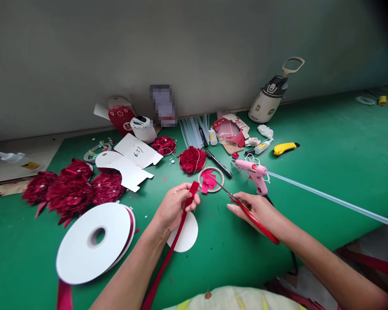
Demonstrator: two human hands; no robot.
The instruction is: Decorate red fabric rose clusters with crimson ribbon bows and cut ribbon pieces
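My left hand (174,204) pinches the free end of a dark red ribbon (177,237), which trails down toward the table's front edge. Beneath that hand lies a white disc (187,234). Red-handled scissors (250,215) are in my right hand (260,211), and their tips point at a cardboard ring (200,174). Inside the ring lie several short cut ribbon pieces (206,183). Behind the ring is a red fabric flower (193,160). A big white spool (80,249) wound with red ribbon lies left of my left forearm.
A pink glue gun (254,171) with a long glue stick (330,200) lies right of the ring. Several red flowers (71,193) and white cards (139,150) are at left. A black marker (219,163), yellow cutter (285,148) and bottle (267,103) stand or lie farther back.
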